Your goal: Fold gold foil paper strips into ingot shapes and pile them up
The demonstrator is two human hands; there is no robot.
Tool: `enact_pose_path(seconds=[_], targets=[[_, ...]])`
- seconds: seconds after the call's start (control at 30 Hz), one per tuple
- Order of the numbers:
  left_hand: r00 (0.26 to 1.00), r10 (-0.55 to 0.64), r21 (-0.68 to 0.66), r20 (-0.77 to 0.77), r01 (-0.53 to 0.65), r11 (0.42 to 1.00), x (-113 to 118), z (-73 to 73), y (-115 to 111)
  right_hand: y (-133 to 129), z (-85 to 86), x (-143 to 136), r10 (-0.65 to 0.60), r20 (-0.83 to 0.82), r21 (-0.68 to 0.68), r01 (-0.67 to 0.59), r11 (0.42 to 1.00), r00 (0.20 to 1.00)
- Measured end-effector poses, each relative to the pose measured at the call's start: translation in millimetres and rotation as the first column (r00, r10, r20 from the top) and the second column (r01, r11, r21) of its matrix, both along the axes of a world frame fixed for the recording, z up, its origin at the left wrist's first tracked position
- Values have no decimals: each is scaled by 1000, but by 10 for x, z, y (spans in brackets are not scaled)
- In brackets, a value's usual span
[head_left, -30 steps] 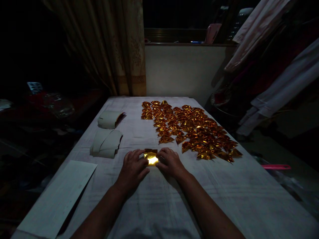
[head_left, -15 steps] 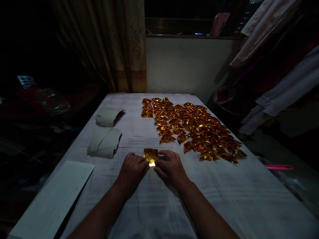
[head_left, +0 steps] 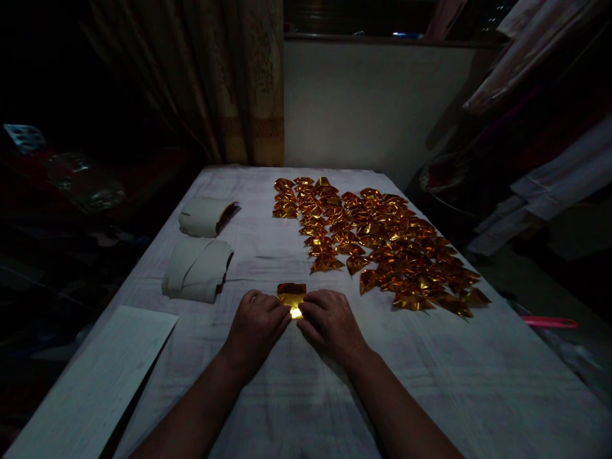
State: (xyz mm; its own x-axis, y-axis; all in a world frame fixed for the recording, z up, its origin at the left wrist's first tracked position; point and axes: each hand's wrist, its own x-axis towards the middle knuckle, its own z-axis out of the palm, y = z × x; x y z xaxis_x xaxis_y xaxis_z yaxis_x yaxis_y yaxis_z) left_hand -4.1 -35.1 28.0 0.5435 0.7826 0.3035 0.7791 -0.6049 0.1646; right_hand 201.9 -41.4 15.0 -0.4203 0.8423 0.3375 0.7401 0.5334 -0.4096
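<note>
Gold foil [head_left: 292, 294] on clothed surface [head_left: 459, 382], nearer than folded-foil cluster [head_left: 377, 233], toward its left end — left hand [head_left: 257, 325] and right hand [head_left: 333, 324], fingers narrow, hold foil's near edge.

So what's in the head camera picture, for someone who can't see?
A left hand and right hand hold a shiny gold sheet on pale cloth. Many folded gold shapes lie beyond, mostly right; two curved pale pieces and a flat board lie left.
</note>
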Motion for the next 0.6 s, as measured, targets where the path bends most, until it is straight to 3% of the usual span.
enact_pose_path(seconds=[0.23, 0.4, 0.6], targets=[[1000, 13, -92, -13, -14, 996, 26, 87, -14, 68, -51, -31, -33, 68, 6, 32, 999, 997], [998, 24, -26, -64, -25, 999, 47, 46, -18, 86, -59, -60, -67, 105, 25, 65, 998, 992], [1000, 21, 30, -4, -21, 999, 18, -9, -12, 67, -91, -30, -22, 29, 74, 19, 997, 999]])
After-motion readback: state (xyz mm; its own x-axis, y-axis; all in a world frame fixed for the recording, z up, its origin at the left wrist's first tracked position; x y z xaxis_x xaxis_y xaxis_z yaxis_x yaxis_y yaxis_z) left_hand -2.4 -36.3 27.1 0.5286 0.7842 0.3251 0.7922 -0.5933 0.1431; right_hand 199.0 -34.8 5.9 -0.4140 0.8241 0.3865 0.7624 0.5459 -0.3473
